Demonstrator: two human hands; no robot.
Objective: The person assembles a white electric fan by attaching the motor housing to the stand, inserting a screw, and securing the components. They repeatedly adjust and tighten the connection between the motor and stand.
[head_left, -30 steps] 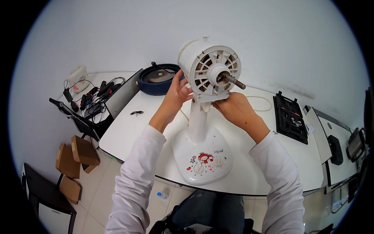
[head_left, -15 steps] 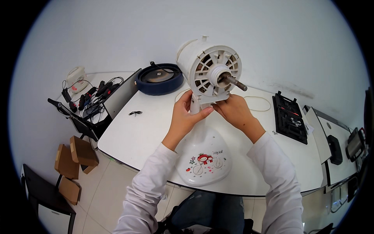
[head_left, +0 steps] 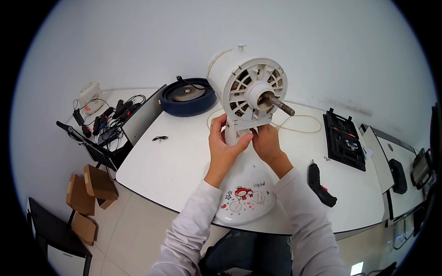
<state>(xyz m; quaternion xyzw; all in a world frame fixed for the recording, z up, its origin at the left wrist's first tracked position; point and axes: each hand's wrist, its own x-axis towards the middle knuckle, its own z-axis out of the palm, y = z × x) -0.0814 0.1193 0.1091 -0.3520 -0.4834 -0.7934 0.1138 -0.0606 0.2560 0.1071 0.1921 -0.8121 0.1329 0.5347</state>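
A stripped white electric fan stands before me, its slotted motor housing (head_left: 221, 78) at the top with a bare metal shaft (head_left: 283, 107) pointing toward me and to the right. My left hand (head_left: 224, 152) is closed round the fan neck (head_left: 233, 133), just under the housing, thumb across its front. On the neck's other side is my right hand (head_left: 268, 143), its fingers bent in and closed beneath the housing. Their tips are partly hidden, so anything small between them cannot be seen. Below my wrists rests the rounded fan base (head_left: 246, 214), with cartoon prints and two round knobs.
A black cordless screwdriver (head_left: 317, 184) lies right of my arm. Beyond it are some tiny screws (head_left: 327, 158) and an open black tool case (head_left: 344, 140). A round dark-blue appliance (head_left: 189, 110) sits at the back left, near a short black cable (head_left: 160, 138). A white cord (head_left: 306, 131) loops behind the fan.
My right forearm has swung left and closer in, uncovering the screwdriver. The right hand is now lower and tighter against the neck. My left hand keeps its hold.
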